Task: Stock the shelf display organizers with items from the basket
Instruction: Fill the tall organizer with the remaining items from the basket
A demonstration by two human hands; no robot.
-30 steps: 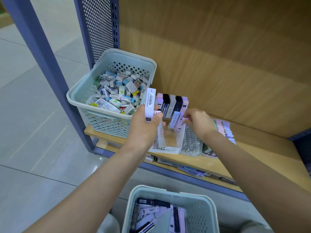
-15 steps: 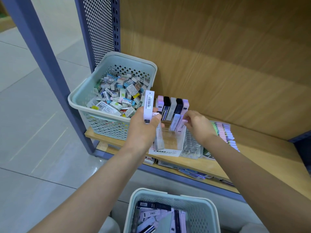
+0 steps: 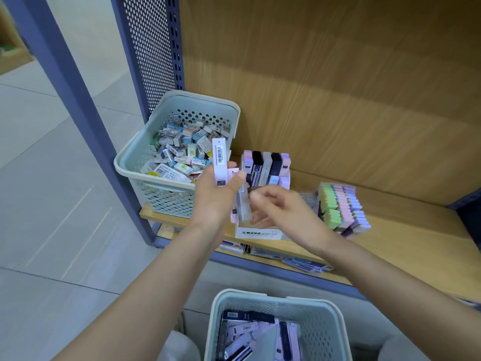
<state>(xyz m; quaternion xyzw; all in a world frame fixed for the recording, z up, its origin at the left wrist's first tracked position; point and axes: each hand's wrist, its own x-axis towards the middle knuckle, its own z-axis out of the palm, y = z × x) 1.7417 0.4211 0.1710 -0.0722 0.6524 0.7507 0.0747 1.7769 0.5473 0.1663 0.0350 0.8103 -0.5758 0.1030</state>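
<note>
My left hand [image 3: 217, 198] grips a few slim packs: a white barcoded pack [image 3: 219, 158] sticks up, and a greyish pack [image 3: 242, 204] hangs below the fingers. My right hand [image 3: 282, 213], blurred, is just right of the greyish pack with fingers curled near it; contact cannot be told. Behind the hands stands the clear MONO display organizer [image 3: 259, 233], with a row of pink, black, grey and lilac packs [image 3: 265, 168] at its back. Near my lap sits a pale basket [image 3: 335, 332] holding more such packs.
A second pale basket [image 3: 135, 162] full of small erasers stands at the shelf's left end by the blue perforated upright [image 3: 153, 48]. A tray of green, pink and purple erasers [image 3: 341, 207] sits right of the organizer. Wooden shelf board [image 3: 416, 243] extends right; more stock lies on the shelf below.
My right hand left the row of packs in the organizer and came back toward the packs in my left hand. The left hand stayed where it was. The camera tilted slightly.
</note>
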